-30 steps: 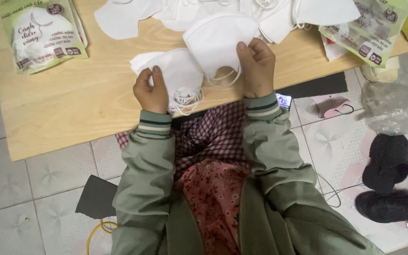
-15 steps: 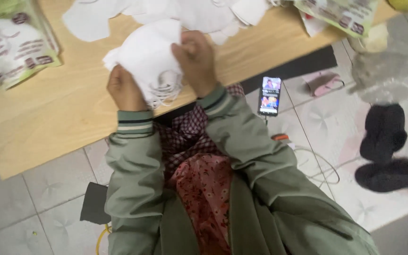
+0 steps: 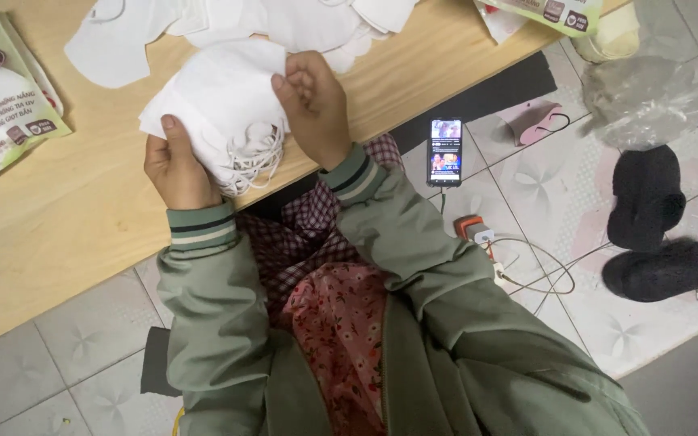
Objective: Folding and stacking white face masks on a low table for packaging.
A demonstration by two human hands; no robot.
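Compared with half a second earlier, the stack of masks [image 3: 220, 113] sits lower and nearer the table [image 3: 66, 218] edge, the right hand [image 3: 317, 105] now at its right side. The left hand [image 3: 178, 165] grasps its lower left, thumb on top; the right pinches its upper edge. Its long axis runs left-right, ear loops [image 3: 256, 153] hanging toward the person.
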